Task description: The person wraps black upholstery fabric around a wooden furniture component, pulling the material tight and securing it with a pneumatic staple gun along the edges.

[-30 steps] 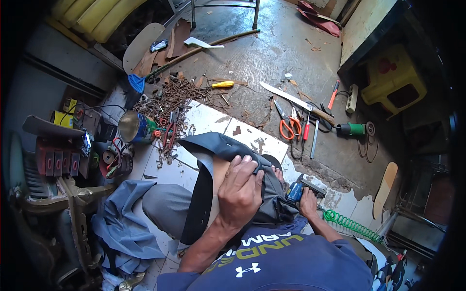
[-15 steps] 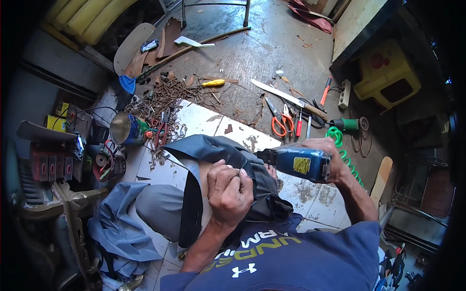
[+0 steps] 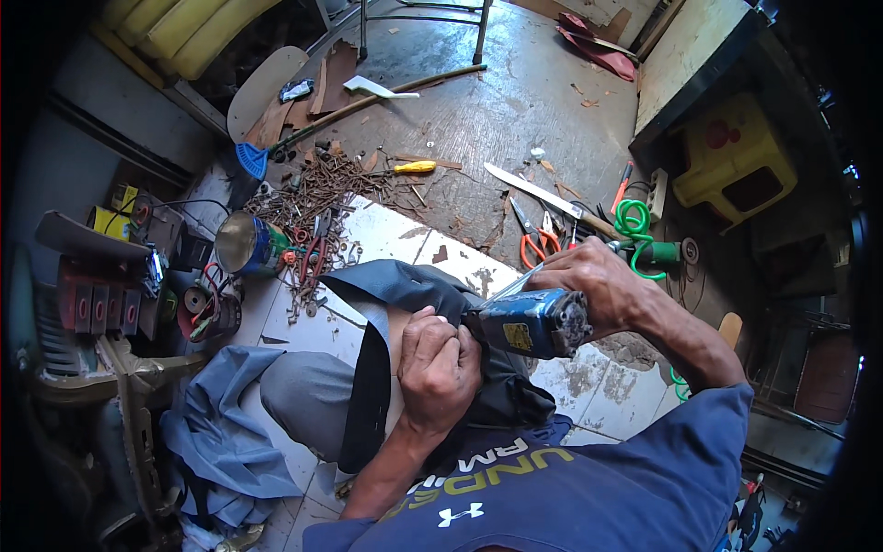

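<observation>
My left hand (image 3: 440,368) is closed on the folded edge of a dark grey upholstery cover (image 3: 400,279), pressing it against a pale panel (image 3: 397,336) in my lap. In my right hand (image 3: 596,283) is a blue air stapler (image 3: 520,331), its nose close to the left hand's fingers at the cover. Whether the nose touches the cover, I cannot tell. A green coiled air hose (image 3: 635,219) shows just beyond the right hand. Loose grey fabric (image 3: 225,428) lies bunched at the left.
Rusty screws and nails (image 3: 317,189) are heaped ahead to the left, near an open tin can (image 3: 241,244). A yellow-handled screwdriver (image 3: 416,166), a long knife (image 3: 533,190), orange-handled scissors (image 3: 529,241) and a green angle grinder (image 3: 664,253) lie on the floor. A yellow stool (image 3: 736,166) stands right.
My right hand has tilted the stapler and brought its nose nearer the left hand. The left hand keeps its hold on the cover. The green hose has shifted with the stapler.
</observation>
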A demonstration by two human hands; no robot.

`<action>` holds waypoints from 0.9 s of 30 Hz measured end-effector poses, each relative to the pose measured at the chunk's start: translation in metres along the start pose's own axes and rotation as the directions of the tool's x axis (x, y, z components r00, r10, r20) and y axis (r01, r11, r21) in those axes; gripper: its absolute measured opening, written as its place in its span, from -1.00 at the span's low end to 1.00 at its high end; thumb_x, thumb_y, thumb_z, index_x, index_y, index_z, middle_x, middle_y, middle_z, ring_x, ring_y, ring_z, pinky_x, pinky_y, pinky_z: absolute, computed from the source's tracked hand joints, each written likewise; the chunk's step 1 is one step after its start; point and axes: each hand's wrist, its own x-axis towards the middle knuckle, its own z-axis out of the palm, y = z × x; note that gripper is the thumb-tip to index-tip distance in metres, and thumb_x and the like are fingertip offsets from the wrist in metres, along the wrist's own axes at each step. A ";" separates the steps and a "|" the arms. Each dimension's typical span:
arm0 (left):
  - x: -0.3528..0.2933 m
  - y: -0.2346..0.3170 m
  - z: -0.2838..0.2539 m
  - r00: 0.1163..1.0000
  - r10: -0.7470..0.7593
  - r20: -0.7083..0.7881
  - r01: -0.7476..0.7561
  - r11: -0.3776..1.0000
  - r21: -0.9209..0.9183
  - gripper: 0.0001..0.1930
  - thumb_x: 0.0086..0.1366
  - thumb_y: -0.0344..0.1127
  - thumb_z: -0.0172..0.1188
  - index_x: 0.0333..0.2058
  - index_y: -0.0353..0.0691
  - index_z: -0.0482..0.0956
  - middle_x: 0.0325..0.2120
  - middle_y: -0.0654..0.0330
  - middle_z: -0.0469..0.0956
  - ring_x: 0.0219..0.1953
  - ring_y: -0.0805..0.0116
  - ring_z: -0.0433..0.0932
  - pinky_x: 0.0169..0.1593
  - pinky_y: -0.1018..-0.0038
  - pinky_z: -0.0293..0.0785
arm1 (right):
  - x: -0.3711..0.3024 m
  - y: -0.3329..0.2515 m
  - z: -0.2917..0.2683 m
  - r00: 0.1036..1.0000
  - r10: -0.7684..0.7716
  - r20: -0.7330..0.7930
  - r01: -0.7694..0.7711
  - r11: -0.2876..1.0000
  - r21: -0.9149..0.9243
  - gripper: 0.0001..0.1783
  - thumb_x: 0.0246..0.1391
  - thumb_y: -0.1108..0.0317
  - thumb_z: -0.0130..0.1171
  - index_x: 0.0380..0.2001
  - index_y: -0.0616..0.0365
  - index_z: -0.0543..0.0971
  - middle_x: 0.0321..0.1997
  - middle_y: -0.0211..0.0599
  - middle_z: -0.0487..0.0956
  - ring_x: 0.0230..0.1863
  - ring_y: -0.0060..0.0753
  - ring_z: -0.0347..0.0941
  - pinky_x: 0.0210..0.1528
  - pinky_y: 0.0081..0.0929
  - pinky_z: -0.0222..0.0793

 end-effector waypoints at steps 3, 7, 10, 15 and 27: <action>0.001 -0.002 -0.003 1.000 -0.010 0.009 0.010 1.000 -0.005 -0.83 0.08 -0.64 0.36 -0.60 -0.37 0.55 -0.47 0.11 0.53 -0.28 0.11 0.57 0.07 0.11 0.62 | 0.007 0.003 -0.005 0.999 -0.035 0.020 0.035 0.999 0.014 -0.49 -0.34 0.25 0.52 -0.20 0.05 0.62 -0.38 -0.23 0.67 -0.30 -0.03 0.66 -0.20 -0.11 0.58; 0.001 -0.001 -0.002 1.000 0.001 -0.010 -0.001 0.999 -0.036 -0.83 0.07 -0.64 0.35 -0.61 -0.36 0.55 -0.47 0.11 0.52 -0.30 0.11 0.57 0.06 0.12 0.62 | 0.014 0.007 -0.009 0.996 -0.075 -0.044 0.074 0.997 -0.005 -0.48 -0.37 0.25 0.54 -0.22 0.06 0.63 -0.39 -0.21 0.67 -0.32 -0.04 0.66 -0.23 -0.14 0.58; 0.001 -0.002 -0.003 1.000 0.002 -0.014 -0.003 1.000 -0.026 -0.83 0.06 -0.65 0.35 -0.61 -0.36 0.55 -0.48 0.10 0.52 -0.31 0.11 0.58 0.04 0.13 0.63 | 0.020 0.002 -0.013 0.997 -0.073 -0.017 0.073 0.997 -0.010 -0.49 -0.38 0.25 0.55 -0.24 0.07 0.63 -0.41 -0.18 0.65 -0.33 -0.02 0.66 -0.25 -0.13 0.57; 0.000 0.000 -0.003 0.999 0.004 -0.038 -0.005 0.999 -0.045 -0.83 0.05 -0.65 0.34 -0.62 -0.36 0.55 -0.48 0.10 0.52 -0.32 0.11 0.58 0.03 0.13 0.64 | 0.031 0.008 -0.016 0.995 -0.098 -0.029 0.097 0.995 -0.022 -0.48 -0.40 0.27 0.54 -0.24 0.07 0.62 -0.39 -0.15 0.66 -0.32 0.03 0.66 -0.23 -0.08 0.56; 0.015 -0.012 -0.053 0.891 0.166 0.424 -0.096 0.979 -0.181 -0.45 -0.01 -0.40 0.46 0.05 -0.07 0.64 0.07 0.01 0.42 0.23 -0.01 0.36 0.41 -0.08 0.28 | -0.031 0.010 0.025 0.889 0.185 -0.419 -0.079 0.963 0.256 -0.60 -0.25 0.37 0.52 -0.25 0.26 0.71 -0.41 -0.13 0.71 -0.45 -0.16 0.67 -0.29 -0.36 0.60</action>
